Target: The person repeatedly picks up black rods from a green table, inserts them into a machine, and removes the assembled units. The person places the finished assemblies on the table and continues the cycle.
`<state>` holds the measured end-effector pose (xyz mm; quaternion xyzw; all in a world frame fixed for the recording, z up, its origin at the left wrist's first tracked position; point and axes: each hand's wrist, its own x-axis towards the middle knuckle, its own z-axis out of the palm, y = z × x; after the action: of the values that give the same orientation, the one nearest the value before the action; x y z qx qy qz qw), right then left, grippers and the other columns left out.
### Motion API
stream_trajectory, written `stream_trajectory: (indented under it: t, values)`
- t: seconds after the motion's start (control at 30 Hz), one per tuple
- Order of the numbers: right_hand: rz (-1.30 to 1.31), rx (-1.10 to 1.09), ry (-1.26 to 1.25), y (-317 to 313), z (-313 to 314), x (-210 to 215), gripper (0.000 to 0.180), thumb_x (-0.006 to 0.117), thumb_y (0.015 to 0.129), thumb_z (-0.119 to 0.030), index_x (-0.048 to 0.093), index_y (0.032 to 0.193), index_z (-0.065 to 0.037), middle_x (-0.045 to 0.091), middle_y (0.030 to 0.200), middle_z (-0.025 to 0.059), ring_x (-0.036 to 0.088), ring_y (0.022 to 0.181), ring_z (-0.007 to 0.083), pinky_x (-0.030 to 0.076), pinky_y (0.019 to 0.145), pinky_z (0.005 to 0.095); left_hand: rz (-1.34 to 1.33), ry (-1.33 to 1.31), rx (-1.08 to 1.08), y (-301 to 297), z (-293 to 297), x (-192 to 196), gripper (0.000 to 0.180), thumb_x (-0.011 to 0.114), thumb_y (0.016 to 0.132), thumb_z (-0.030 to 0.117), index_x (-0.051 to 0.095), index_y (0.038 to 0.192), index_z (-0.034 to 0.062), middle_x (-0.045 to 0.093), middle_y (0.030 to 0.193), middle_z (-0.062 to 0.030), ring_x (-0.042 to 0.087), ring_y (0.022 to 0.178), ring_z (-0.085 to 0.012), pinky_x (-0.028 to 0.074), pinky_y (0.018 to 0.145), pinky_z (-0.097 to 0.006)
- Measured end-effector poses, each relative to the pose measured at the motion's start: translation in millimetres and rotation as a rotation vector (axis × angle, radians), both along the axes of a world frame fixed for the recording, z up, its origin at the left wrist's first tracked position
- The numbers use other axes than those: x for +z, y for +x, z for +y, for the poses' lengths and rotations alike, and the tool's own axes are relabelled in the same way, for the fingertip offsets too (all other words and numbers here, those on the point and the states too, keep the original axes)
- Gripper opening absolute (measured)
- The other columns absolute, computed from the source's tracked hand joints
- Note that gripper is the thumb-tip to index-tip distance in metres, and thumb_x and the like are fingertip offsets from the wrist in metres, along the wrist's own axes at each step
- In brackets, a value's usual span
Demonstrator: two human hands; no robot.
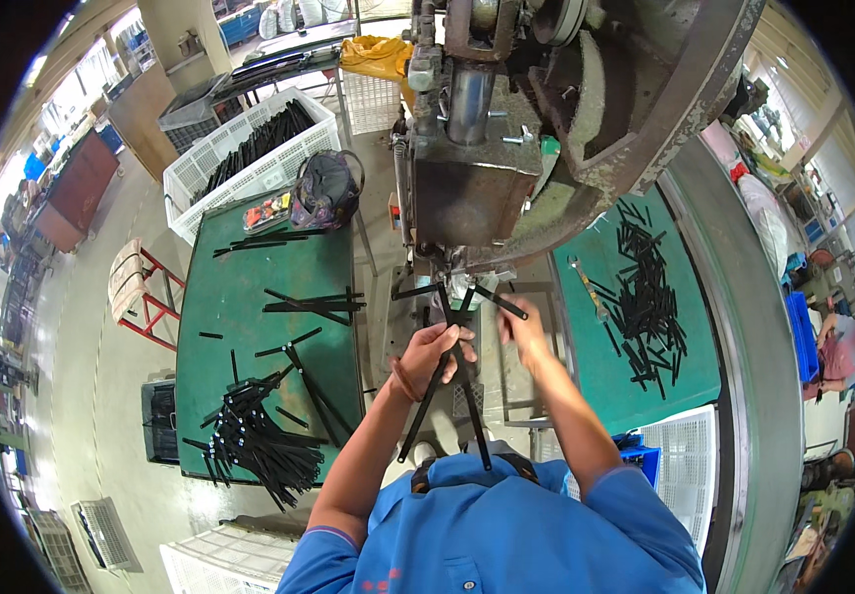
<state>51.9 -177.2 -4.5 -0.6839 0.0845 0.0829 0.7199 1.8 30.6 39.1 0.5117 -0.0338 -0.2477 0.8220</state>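
Observation:
My left hand [439,346] is closed around the crossing of two long black flat bars [418,416], joined like an X. Their lower ends reach down towards my blue shirt, and their upper ends lie just under the head of a press [477,203]. Short black strips branch off near the top, one to the left [414,292] and one to the right [500,301]. At the outer end of the right strip, my right hand [523,329] has its fingers curled in and appears to grip it. How the bars meet the press tooling is partly hidden.
A green table [249,267] at left carries black bar bundles [259,436] and a dark bag [326,191]. Behind it stands a white crate [320,129] of black bars. On the right green table [690,342] lie a wrench [589,287] and many short black strips [645,297].

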Motion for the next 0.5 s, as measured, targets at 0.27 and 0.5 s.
stream_trajectory:
  t: [0.27,0.5]
  values:
    - [0.007,0.435,0.222,-113,23,12,0.031,0.036,0.099,-0.028,0.053,0.107,-0.003,0.061,0.072,0.0068,0.057,0.054,0.0123,0.046,0.049,0.0232,0.015,0.024,-0.012,17,-13,-14,0.036,0.046,0.095,0.031,0.057,0.104,-0.0014,0.060,0.076,-0.0083,0.048,0.048,-0.0088,0.037,0.040,-0.021]
    - [0.068,0.209,0.213,-129,40,6,0.026,0.040,0.098,-0.023,0.055,0.103,-0.003,0.046,0.055,0.0006,0.040,0.040,0.0083,0.034,0.037,0.0222,0.082,0.083,-0.026,10,-17,-26,0.036,0.043,0.096,0.028,0.051,0.114,-0.0021,0.064,0.092,-0.0142,0.050,0.048,-0.0094,0.041,0.042,-0.022]
